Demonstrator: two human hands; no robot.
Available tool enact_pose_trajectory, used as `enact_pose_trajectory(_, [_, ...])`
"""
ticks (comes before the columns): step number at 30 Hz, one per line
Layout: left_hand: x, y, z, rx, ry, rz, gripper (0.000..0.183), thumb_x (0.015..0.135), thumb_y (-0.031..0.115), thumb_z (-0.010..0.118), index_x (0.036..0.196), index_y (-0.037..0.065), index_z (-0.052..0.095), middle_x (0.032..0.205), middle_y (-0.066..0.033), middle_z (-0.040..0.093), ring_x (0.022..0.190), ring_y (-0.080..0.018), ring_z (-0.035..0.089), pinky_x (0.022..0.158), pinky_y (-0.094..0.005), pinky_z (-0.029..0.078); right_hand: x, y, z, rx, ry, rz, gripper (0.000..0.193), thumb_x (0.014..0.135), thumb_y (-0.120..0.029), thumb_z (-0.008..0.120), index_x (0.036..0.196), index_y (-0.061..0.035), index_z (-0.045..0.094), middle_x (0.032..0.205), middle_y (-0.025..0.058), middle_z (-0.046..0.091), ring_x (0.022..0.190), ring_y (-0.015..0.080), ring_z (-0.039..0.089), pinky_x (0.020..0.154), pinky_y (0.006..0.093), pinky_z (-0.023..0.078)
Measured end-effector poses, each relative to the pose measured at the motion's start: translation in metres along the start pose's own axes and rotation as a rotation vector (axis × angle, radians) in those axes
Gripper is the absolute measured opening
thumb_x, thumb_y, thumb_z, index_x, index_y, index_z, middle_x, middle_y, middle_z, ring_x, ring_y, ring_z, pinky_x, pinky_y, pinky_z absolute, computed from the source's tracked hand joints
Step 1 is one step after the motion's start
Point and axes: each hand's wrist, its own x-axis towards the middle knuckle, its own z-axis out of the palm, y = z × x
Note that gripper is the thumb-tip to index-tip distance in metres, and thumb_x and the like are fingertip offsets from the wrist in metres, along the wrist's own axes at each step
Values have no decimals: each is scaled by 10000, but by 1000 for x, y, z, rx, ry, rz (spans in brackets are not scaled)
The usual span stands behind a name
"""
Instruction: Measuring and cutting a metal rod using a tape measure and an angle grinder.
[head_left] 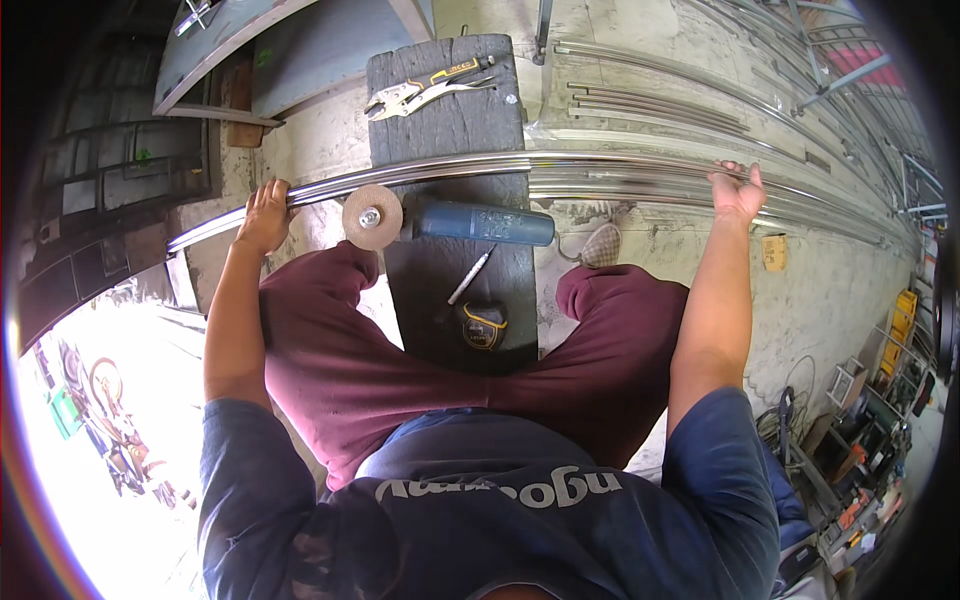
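Observation:
Long shiny metal tubes (pixel 450 167) lie across a dark wooden bench (pixel 412 300) between my knees and reach past both its sides. My left hand (pixel 265 217) is closed round their left stretch. Far along on the right, my right hand (pixel 737 190) has its fingers curled about the tubes. Just on the near side of them rests a blue angle grinder (pixel 485 222), its brown disc (pixel 372 217) toward my left hand. Nearer to me on the bench are a marker pen (pixel 471 275) and a tape measure (pixel 484 326). Locking pliers (pixel 425 95) lie at its far end.
More metal tubes (pixel 660 107) lie on the floor at the far right. A grey table (pixel 310 60) stands at the far left. A small tan block (pixel 774 252) is on the floor beyond my right forearm. Tools and clutter (pixel 860 460) fill the right side.

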Motion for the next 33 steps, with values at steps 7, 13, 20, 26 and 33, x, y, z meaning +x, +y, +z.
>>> enact_pose_trajectory(7, [1,1,1,2,2,-6,435,984,172,673,1347,75,453,1357,-177,555,1321,-381,525,1147,-516,375,6,-2,-5,78,-54,-15,270,1093,-210,522,1075,26,391,869,60,409,841,198,434,1281,543,68])
enact_pose_trajectory(13, [-1,-2,1,20,0,-19,434,981,164,674,1349,89,456,1351,-176,559,1309,-385,529,1146,-517,377,-9,5,8,-1,8,-8,251,1096,-257,538,994,-58,422,859,18,391,807,191,430,1227,570,180])
enact_pose_trajectory(20, [1,-2,4,-14,24,-4,434,971,167,688,1336,105,462,1295,-178,558,1292,-396,526,1115,-525,390,-1,-1,3,-24,4,12,257,1073,-254,581,1011,-57,428,872,31,403,844,205,448,1173,546,248])
enact_pose_trajectory(26, [1,-3,4,0,27,-14,429,973,173,687,1328,102,457,1291,-180,553,1291,-399,524,1113,-526,391,-2,2,11,-35,41,27,341,1066,-230,586,1241,0,405,981,65,415,878,228,451,1004,503,382])
enact_pose_trajectory(33, [4,-1,2,4,15,-27,418,984,178,677,1321,85,448,1329,-189,550,1285,-410,526,1133,-540,378,0,4,12,-93,20,22,414,1074,-236,565,1292,51,360,1016,103,451,946,259,474,1164,543,312])
